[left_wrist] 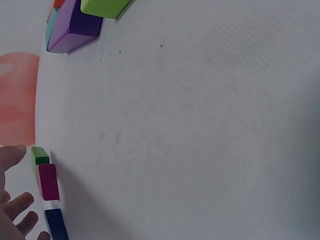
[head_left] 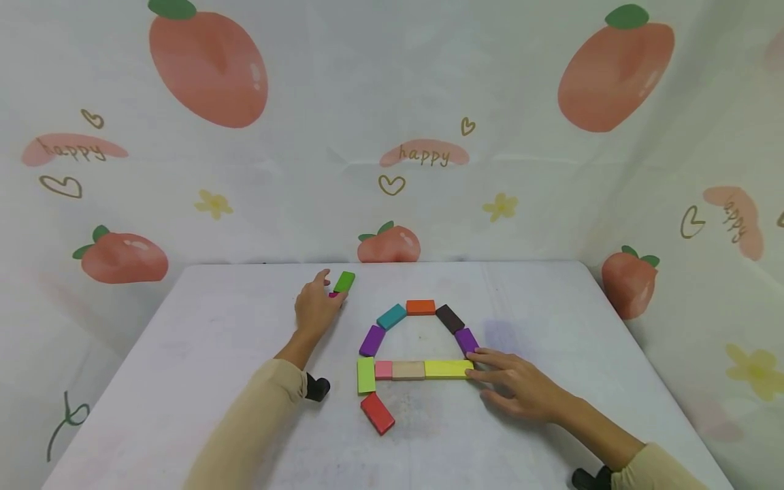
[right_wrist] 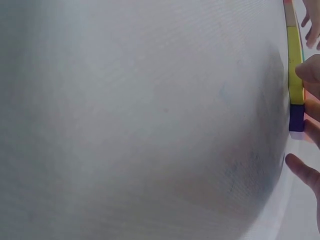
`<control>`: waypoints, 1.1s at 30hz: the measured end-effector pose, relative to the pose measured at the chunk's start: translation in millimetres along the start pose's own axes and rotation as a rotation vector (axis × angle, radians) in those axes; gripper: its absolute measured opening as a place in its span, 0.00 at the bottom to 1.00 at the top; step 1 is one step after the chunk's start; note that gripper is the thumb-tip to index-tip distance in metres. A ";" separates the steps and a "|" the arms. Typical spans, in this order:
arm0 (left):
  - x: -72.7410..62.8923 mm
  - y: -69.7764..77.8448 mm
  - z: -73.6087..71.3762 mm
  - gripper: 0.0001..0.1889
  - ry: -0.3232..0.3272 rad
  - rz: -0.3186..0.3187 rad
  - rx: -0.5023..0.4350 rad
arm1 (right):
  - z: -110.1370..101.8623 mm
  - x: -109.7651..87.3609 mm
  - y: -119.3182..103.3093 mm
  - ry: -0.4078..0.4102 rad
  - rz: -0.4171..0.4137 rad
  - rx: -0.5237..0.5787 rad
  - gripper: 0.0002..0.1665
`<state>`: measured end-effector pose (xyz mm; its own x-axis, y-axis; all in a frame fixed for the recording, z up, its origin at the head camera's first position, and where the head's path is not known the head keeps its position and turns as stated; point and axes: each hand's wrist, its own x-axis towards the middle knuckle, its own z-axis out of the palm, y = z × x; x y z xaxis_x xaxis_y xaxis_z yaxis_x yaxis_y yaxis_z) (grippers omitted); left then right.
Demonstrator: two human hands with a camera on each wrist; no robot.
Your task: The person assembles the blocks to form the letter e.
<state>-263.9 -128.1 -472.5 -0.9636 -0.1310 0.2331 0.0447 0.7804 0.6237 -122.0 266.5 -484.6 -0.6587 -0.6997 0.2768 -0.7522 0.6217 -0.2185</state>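
At the back left, my left hand (head_left: pixel 314 306) reaches over a green block (head_left: pixel 345 282) and a magenta block (left_wrist: pixel 48 182), both partly hidden by it in the head view. A dark blue block (left_wrist: pixel 56 224) shows beside them in the left wrist view. Its fingers are spread around these blocks. My right hand (head_left: pixel 520 384) has its fingers extended, with fingertips right at the end of the long yellow block (head_left: pixel 448 369) and the lower end of a purple block (head_left: pixel 467 341).
An arch of blocks runs through a second purple block (head_left: pixel 371 341), teal block (head_left: pixel 391 316), orange block (head_left: pixel 420 307) and dark brown block (head_left: pixel 450 318). Below it lie a lime block (head_left: pixel 366 376), pink block (head_left: pixel 383 370), tan block (head_left: pixel 408 370) and tilted red block (head_left: pixel 378 414) on the white table (head_left: pixel 245 306).
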 end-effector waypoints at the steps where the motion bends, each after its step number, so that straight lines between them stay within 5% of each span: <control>1: 0.4 0.2 1.1 0.33 0.000 -0.012 0.006 | 0.1 0.3 -0.1 0.002 -0.003 -0.001 0.24; 19: 2.5 7.0 14.4 0.33 0.019 -0.056 0.154 | -1.5 1.7 -2.9 -0.006 0.013 0.006 0.23; 33: 2.3 2.7 12.1 0.31 0.072 0.016 0.017 | -0.8 0.3 -2.0 -0.015 0.015 -0.001 0.24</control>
<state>-269.2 -118.9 -479.3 -0.9412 -0.1617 0.2967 0.0551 0.7929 0.6069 -120.6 265.2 -483.3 -0.6700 -0.6954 0.2598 -0.7423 0.6323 -0.2218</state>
